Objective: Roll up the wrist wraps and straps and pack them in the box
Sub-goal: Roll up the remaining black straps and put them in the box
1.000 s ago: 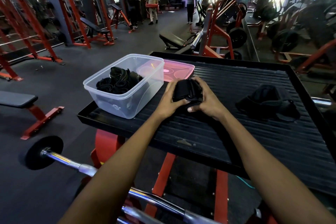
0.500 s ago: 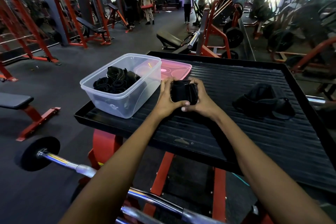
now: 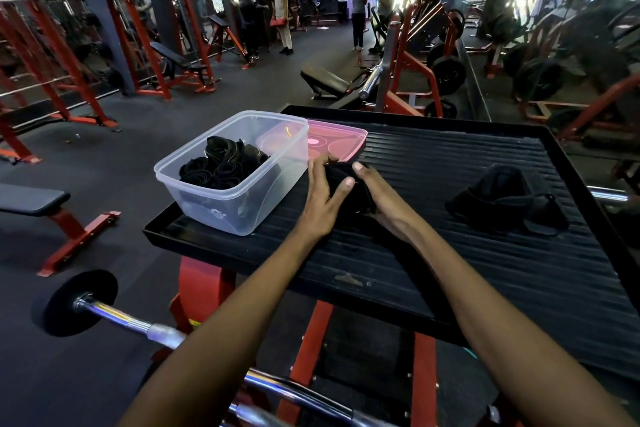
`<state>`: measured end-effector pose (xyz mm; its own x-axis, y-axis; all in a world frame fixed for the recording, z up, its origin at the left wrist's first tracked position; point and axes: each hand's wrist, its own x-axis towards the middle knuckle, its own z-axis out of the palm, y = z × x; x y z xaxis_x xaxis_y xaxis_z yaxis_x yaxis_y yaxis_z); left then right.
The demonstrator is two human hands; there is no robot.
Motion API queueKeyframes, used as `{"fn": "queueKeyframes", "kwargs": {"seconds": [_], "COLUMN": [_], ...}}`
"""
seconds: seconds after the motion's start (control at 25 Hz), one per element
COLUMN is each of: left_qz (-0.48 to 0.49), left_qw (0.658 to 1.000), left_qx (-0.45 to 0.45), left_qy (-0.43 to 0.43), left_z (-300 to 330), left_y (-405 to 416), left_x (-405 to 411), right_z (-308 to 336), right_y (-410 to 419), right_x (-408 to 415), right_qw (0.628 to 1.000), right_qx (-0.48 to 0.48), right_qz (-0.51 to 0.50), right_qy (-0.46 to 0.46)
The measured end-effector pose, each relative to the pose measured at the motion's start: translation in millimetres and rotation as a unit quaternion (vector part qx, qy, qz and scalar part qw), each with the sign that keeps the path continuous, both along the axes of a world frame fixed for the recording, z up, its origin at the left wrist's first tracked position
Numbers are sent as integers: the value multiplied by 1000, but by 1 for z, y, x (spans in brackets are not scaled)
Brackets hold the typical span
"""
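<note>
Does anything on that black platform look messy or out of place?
Only the loose black wraps heaped unrolled to the right of the hands; those in the clear box are rolled. The pink lid lies off, behind the box.

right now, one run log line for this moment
step: rolling wrap | left hand: on wrap | right hand: grips wrap | box: holds rolls | pile: waiting
</note>
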<state>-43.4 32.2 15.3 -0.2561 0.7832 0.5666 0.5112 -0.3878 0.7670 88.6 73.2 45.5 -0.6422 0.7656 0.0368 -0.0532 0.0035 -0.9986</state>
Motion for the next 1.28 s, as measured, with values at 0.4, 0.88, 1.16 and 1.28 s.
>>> {"fn": "queueKeyframes", "kwargs": {"seconds": [0.4, 0.88, 1.16, 1.28], "left_qz": [-95, -44, 0, -17], "left_qw": [911, 931, 953, 932], "left_qx": [-122, -179, -177, -195], "left_qy": [-383, -315, -245, -305], "left_z": [4, -3, -9, 0], "left_y": [6, 19, 19, 13], "left_x": [3, 12, 0, 2], "right_z": [-15, -10, -11, -12], "right_y": [3, 4, -6, -3], "right_x": [-14, -24, -28, -23], "right_qw": [995, 963, 960, 991], "right_qx": [18, 8, 43, -16], "right_qz": [-71, -270, -272, -135], "right_qy": [62, 10, -57, -7]}}
